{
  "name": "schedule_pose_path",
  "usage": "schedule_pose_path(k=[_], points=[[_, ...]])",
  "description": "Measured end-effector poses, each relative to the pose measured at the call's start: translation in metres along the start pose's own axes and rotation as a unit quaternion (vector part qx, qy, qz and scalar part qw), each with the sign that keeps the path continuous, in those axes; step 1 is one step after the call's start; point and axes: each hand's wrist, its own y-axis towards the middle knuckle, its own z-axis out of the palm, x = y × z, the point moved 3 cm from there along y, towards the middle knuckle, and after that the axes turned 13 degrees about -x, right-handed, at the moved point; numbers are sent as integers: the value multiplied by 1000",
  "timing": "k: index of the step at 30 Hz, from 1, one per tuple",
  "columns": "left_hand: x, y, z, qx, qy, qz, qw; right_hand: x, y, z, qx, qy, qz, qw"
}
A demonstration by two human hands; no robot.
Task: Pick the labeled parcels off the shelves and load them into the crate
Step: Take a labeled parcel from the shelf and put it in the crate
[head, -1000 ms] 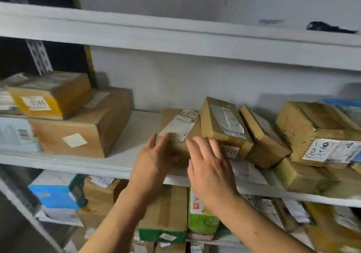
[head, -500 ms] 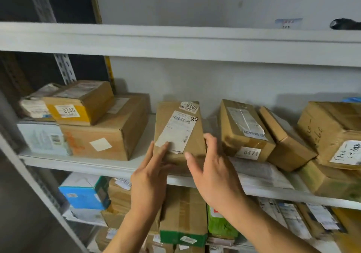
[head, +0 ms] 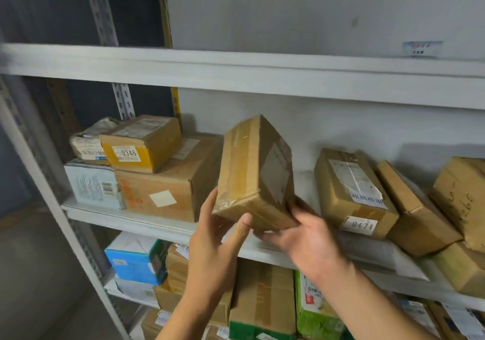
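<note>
Both hands hold a brown taped cardboard parcel (head: pixel 256 174) tilted in the air just in front of the white metal shelf (head: pixel 147 221) — the left hand (head: pixel 217 247) grips its lower left corner, thumb across the end. The right hand (head: pixel 307 237) cups its lower right edge from beneath, beside a cardboard box labelled 0471 (head: pixel 354 195).

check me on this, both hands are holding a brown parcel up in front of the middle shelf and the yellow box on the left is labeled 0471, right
Not quite. In the head view both hands, left hand and right hand, do hold the brown parcel up in front of the middle shelf, but the yellow box on the left is labeled 0346. The 0471 label is on the box to the right.
</note>
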Motion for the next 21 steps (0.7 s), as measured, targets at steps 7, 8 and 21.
schedule_pose_path(k=[7, 8, 21], points=[[-25, 2, 10, -64, 81, 128, 986, -25, 6, 4, 19, 106, 145, 983], [-27, 2, 10, -53, 78, 119, 988, -23, 6, 4, 9, 98, 134, 986], [9, 22, 4, -13, 1, -134, 991, 2, -27, 14, -61, -218, -233, 946]])
